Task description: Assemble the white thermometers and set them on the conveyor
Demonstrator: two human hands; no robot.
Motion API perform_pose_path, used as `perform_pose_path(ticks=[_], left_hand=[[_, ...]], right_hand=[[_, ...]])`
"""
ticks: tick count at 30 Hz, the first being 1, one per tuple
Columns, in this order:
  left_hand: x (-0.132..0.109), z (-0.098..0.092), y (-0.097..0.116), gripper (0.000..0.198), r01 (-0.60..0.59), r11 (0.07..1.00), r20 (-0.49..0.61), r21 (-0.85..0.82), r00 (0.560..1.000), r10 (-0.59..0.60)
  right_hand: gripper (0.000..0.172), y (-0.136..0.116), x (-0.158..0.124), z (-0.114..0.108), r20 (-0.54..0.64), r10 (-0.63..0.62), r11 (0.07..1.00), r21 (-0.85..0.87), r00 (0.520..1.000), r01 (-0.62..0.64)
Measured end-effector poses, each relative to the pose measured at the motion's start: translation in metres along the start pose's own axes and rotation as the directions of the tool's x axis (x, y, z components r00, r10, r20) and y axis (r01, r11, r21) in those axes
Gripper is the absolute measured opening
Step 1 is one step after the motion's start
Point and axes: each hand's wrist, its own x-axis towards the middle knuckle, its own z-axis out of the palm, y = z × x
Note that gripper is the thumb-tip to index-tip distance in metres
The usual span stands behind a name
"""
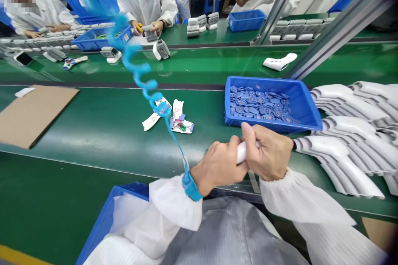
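While left hand (219, 163) and right hand (269, 151) both grasp white part (241, 153) over near edge of tabletop (102, 120), uneven squeeze could shoot it off. Blue cord (151, 84), running to left wrist's strap (191, 189), hangs by open casings (183, 126) mid-tabletop: quick arm pull might snag them.

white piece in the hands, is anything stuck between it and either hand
Nothing visible: the left hand and right hand both wrap around the white piece. The coiled blue cord rises from the left wristband, clear of the grip. The palms are hidden.
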Motion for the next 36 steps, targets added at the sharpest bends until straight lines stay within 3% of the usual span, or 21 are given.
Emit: perform_pose_path(ticks=[3,8,11,13,15,17,19,21,24,26,28,30,32,36], left_hand=[[0.000,0.004,0.003,0.030,0.020,0.995,-0.046,0.098,0.999,-0.016],[-0.021,-0.022,-0.008,0.028,0.094,0.988,0.049,-0.121,0.995,-0.088],[-0.034,-0.043,-0.018,0.022,0.107,0.990,0.037,-0.095,0.994,-0.104],[-0.036,-0.050,-0.019,0.025,0.060,0.998,0.007,0.014,0.998,-0.060],[-0.031,-0.049,-0.016,0.031,-0.027,0.974,0.031,0.226,0.999,0.021],[-0.024,-0.043,-0.010,0.025,-0.122,0.893,0.106,0.434,0.991,0.084],[-0.018,-0.038,-0.007,0.014,-0.135,0.852,0.127,0.505,0.989,0.082],[-0.015,-0.038,-0.008,0.012,-0.030,0.916,0.027,0.400,0.999,0.021],[-0.015,-0.044,-0.015,0.018,0.151,0.988,-0.088,-0.019,0.985,-0.152],[-0.015,-0.047,-0.018,0.024,0.216,0.927,-0.044,-0.306,0.970,-0.240],[-0.012,-0.046,-0.018,0.035,0.239,0.840,0.002,-0.488,0.962,-0.272],[-0.007,-0.042,-0.015,0.037,0.224,0.812,-0.012,-0.540,0.962,-0.273],[-0.002,-0.038,-0.009,0.035,0.201,0.848,-0.047,-0.490,0.965,-0.257],[0.000,-0.037,0.002,0.034,0.170,0.912,-0.042,-0.372,0.979,-0.200]], right_hand=[[0.051,0.000,-0.003,0.005,-0.051,0.066,0.998,0.019,0.996,-0.065],[0.051,0.020,0.026,-0.014,0.278,0.084,0.995,0.019,0.957,-0.093],[0.024,0.050,0.066,-0.010,0.337,0.104,0.994,-0.070,0.936,-0.085],[0.015,0.068,0.091,0.005,0.390,0.097,0.989,-0.143,0.916,-0.044],[0.023,0.080,0.108,0.026,0.449,0.099,0.980,-0.199,0.888,-0.008],[0.020,0.088,0.117,0.043,0.492,0.114,0.970,-0.245,0.863,0.011],[0.014,0.092,0.120,0.052,0.514,0.131,0.962,-0.274,0.847,0.018],[0.011,0.095,0.120,0.050,0.512,0.140,0.960,-0.280,0.847,0.010],[0.016,0.091,0.115,0.032,0.474,0.148,0.968,-0.250,0.868,-0.028],[0.019,0.079,0.105,0.014,0.450,0.145,0.978,-0.198,0.881,-0.059],[0.022,0.059,0.089,-0.002,0.416,0.118,0.993,-0.071,0.902,-0.097],[0.022,0.037,0.068,-0.016,0.359,0.083,0.991,0.069,0.930,-0.115],[0.021,0.019,0.049,-0.025,0.325,0.071,0.981,0.150,0.943,-0.126],[0.022,0.011,0.026,-0.035,0.353,0.127,0.949,0.227,0.927,-0.217]])
